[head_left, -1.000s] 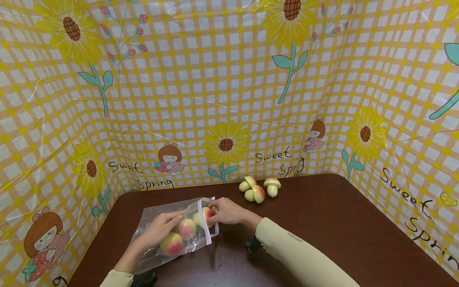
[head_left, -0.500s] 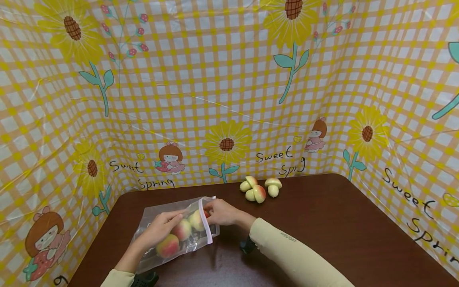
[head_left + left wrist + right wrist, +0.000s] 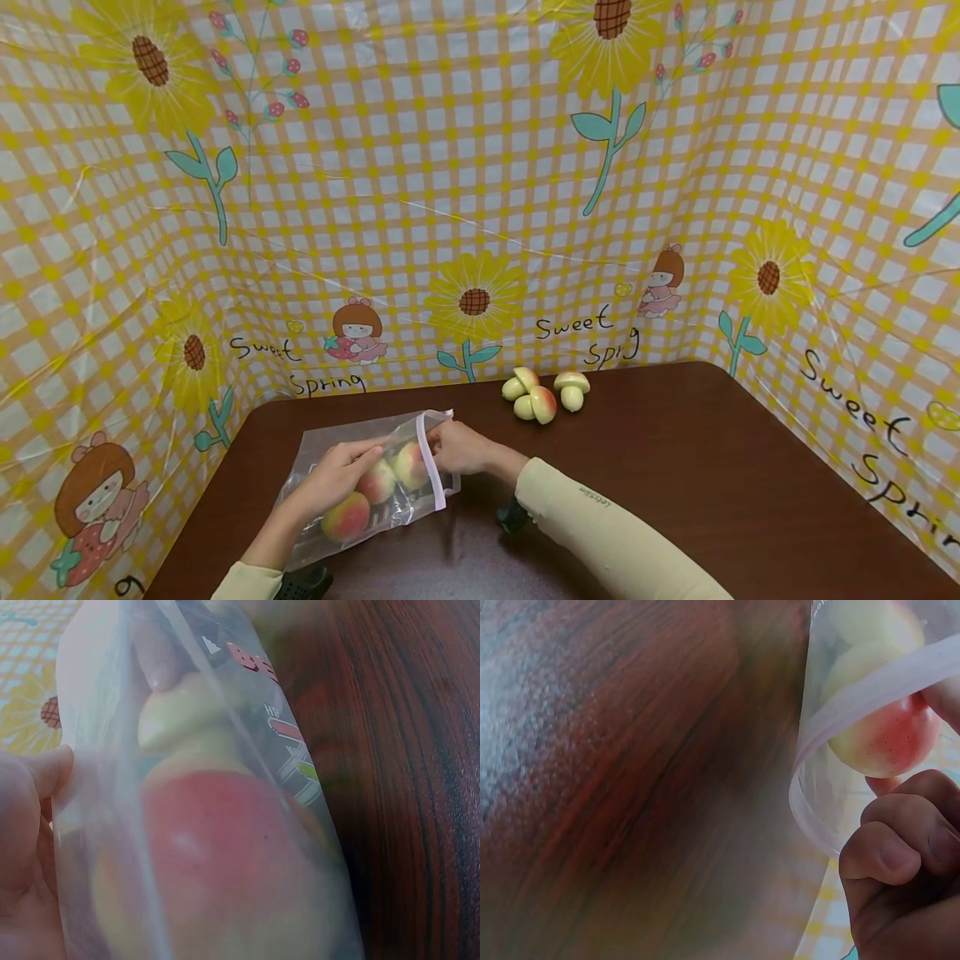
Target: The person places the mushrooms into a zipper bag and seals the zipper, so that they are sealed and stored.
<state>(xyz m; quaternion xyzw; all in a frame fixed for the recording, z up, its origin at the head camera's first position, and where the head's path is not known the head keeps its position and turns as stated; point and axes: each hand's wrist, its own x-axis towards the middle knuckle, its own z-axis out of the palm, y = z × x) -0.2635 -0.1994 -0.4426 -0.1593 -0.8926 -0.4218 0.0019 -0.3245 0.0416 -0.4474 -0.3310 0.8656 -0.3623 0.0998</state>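
Bagging step: most likely setting one more mushroom (image 3: 889, 750) inside the clear bag (image 3: 322, 437); it sits at the mouth, by the white strip (image 3: 430, 467).
Next move: probably calls for easing it deeper past the strip, then letting go without dragging the film back.
Right hand: (image 3: 461, 447) reaches in from the right side, knuckles bent; fingers pinching the mushroom's cap, one tip on the red part, another under its edge.
Left hand: (image 3: 337, 479) lies over the bag from the near left, fingers stretched toward the mouth; whether they pinch the film or merely press it, I cannot tell.
Bagged mushrooms: two more caps (image 3: 347, 517) show through the film, beneath and beside the left hand.
Loose mushrooms: three (image 3: 543, 403) near the surface's (image 3: 675, 467) far edge, two of them bunched together, the third just beside.
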